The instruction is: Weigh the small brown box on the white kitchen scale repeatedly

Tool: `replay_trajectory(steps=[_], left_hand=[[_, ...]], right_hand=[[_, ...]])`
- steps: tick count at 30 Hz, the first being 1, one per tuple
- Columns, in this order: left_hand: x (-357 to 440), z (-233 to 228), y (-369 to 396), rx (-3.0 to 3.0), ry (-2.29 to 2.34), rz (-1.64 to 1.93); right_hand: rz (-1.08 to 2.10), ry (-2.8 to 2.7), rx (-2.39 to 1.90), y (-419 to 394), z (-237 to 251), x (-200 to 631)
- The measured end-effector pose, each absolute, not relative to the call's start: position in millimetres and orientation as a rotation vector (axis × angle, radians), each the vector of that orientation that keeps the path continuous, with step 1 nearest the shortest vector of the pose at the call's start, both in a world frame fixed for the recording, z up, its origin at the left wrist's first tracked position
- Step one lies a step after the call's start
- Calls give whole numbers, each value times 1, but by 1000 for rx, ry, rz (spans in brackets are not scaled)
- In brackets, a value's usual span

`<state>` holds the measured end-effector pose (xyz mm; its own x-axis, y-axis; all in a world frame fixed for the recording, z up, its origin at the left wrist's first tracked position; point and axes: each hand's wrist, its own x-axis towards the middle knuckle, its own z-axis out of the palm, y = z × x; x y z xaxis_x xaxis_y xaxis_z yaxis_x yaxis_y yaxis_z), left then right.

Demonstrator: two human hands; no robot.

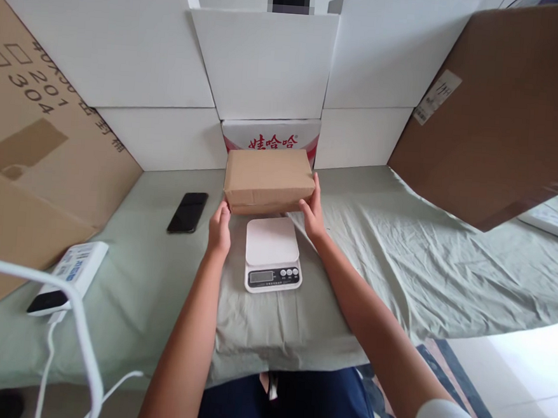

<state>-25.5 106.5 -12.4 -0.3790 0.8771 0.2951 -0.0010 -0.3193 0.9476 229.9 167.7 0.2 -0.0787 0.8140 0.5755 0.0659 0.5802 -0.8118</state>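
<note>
Between my two hands is a small brown cardboard box, gripped at its left and right ends. My left hand is closed on the lower left corner. At the right end, my right hand has its thumb on the front face and its fingers along the side. Just in front of the box, nearer to me, stands a white kitchen scale with a bare platform. Its small display and several round buttons face me. Whether the box's underside touches the cloth is hidden.
A black phone lies left of the scale. Farther left is a white power bank with a white cable looping close to the camera. White boxes wall the back; large cardboard panels flank both sides. Green cloth covers the surface.
</note>
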Motion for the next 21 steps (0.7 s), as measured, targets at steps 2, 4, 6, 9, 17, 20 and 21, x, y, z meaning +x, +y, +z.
replay_trajectory(steps=[2, 4, 6, 9, 17, 20, 21], left_hand=[[-23, -5, 86, 1240, 1234, 1808], [-18, -3, 59, 1243, 1202, 1835], [-13, -10, 30, 1240, 1194, 1812], [-7, -26, -9, 1245, 1204, 1745], [-3, -37, -39, 1196, 1289, 1719], [-3, -35, -36, 1207, 1286, 1711], [-3, -36, -36, 1210, 1288, 1709]], right_hand=[[696, -1566, -759, 154, 5, 233], [676, -1595, -762, 134, 4, 240], [672, -1605, -780, 110, -3, 249], [707, -1585, -791, 75, -18, 262], [718, -1625, -807, 46, -23, 268], [718, -1613, -812, 48, -22, 266], [721, -1607, -813, 48, -22, 266]])
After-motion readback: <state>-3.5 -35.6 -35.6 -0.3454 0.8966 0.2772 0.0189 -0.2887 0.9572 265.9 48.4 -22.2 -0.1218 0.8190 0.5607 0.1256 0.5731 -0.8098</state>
